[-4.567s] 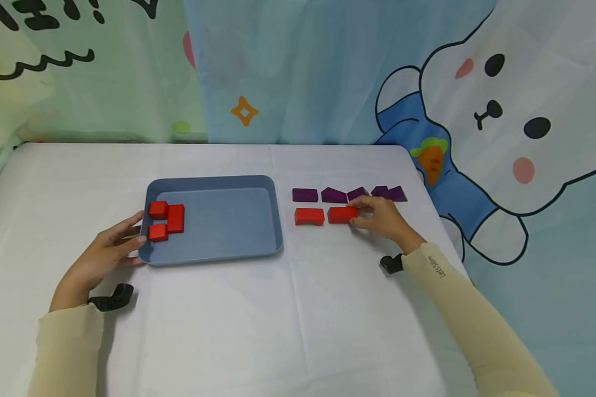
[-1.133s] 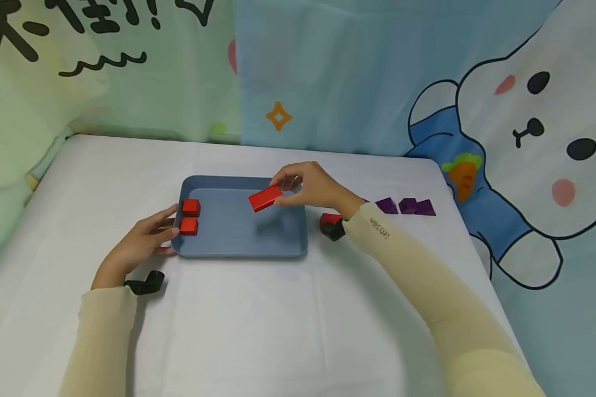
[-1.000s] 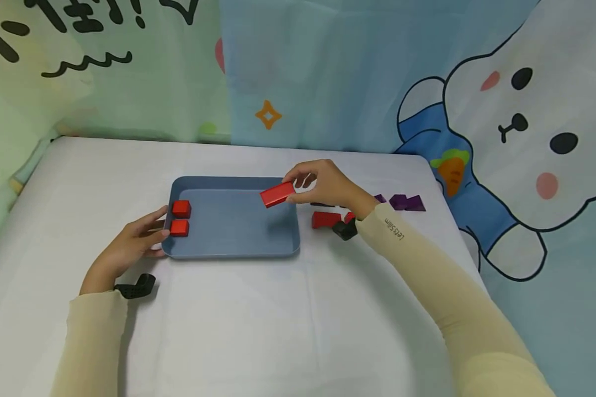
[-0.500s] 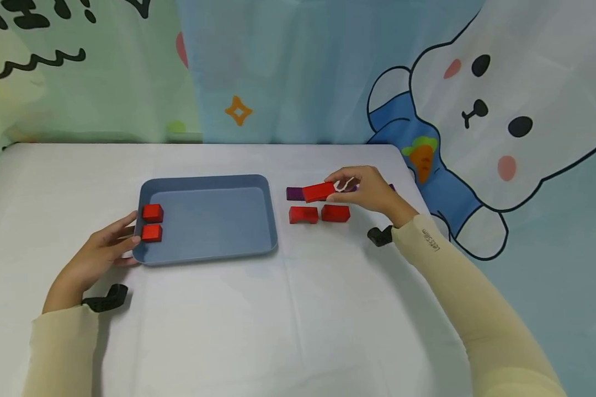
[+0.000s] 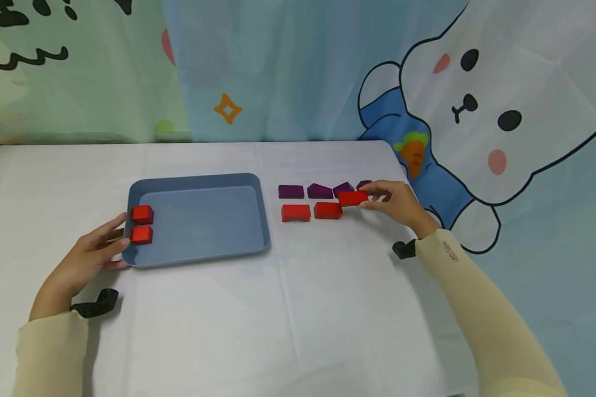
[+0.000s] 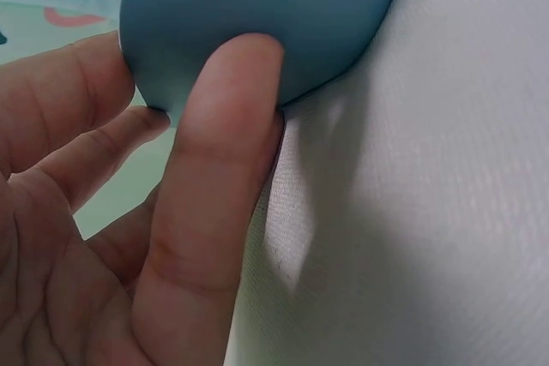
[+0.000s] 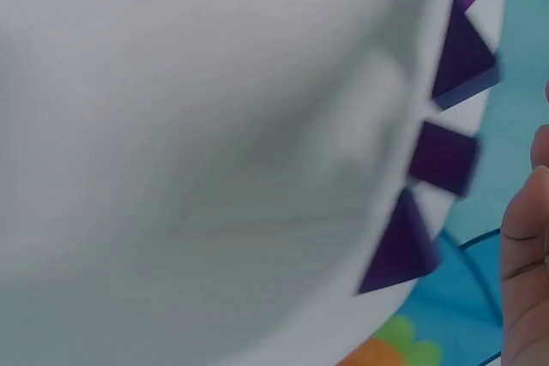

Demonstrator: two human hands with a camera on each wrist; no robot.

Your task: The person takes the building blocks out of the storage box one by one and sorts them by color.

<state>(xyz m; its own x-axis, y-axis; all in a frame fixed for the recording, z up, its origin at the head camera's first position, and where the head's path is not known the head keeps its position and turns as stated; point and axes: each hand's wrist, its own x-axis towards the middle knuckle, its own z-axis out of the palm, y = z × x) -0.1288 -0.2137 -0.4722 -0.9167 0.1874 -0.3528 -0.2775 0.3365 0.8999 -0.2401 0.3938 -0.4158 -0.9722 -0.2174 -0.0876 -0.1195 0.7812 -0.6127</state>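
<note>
My left hand rests its thumb and fingertips against the left end of the blue-grey tray; in the left wrist view the thumb lies along the tray's outer wall. Two red cube-like blocks, one back and one front, sit inside the tray by that end. To the right of the tray, my right hand pinches the right end of a red rectangular block. Left of it lie a red block with an arched notch and another red block.
Behind the red blocks runs a row of purple blocks, among them a rectangular one and a pointed one; the right wrist view shows several, including a triangular block. The white-covered table ends at a printed curtain.
The red rectangular block, earlier in the tray beside the two cubes, was lifted out and carried right by my right hand to the row's end. My left hand stays at the tray; the view shifted.
</note>
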